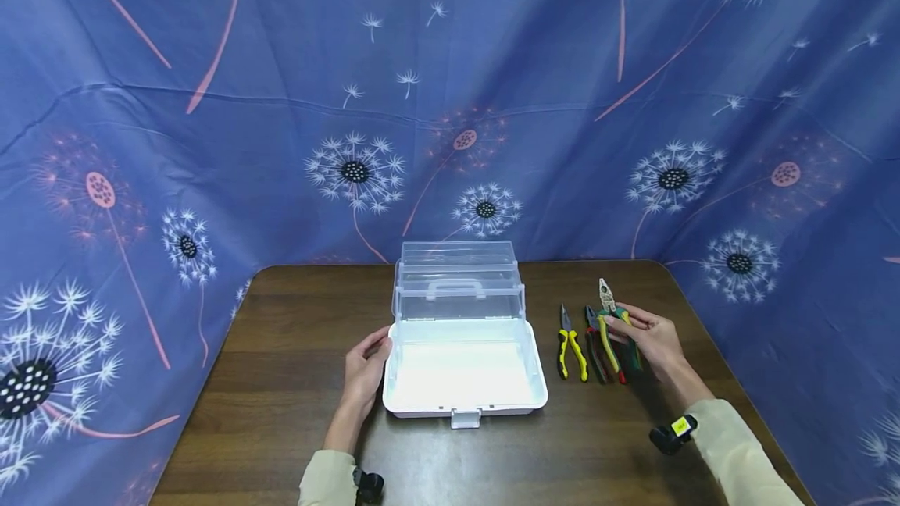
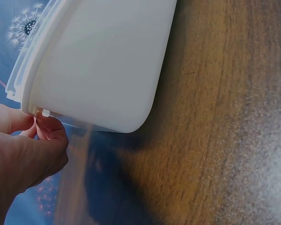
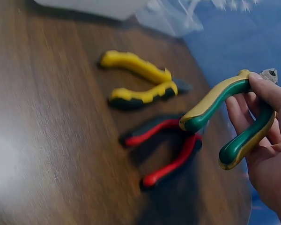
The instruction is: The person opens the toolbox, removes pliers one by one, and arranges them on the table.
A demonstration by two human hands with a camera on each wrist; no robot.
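Observation:
A white plastic toolbox [image 1: 464,404] with its clear lid [image 1: 460,276] raised stands on the table. My left hand [image 1: 366,369] pinches the rim at the box's left side; in the left wrist view, thumb and fingers [image 2: 54,133] meet at that rim. My right hand [image 1: 650,338] holds green-and-yellow combination pliers [image 1: 606,326] above the table, jaws pointing away from me and handles spread. Beneath and beside them lie red-and-black pliers [image 3: 173,159]. Yellow-and-black long-nose pliers [image 1: 568,346] lie between those and the box.
The brown wooden table [image 1: 281,381] ends at a blue dandelion-print cloth [image 1: 562,162] hanging behind and at both sides. A clear latch [image 1: 466,418] hangs off the box's front edge. Both forearms wear dark wrist cameras [image 1: 671,434].

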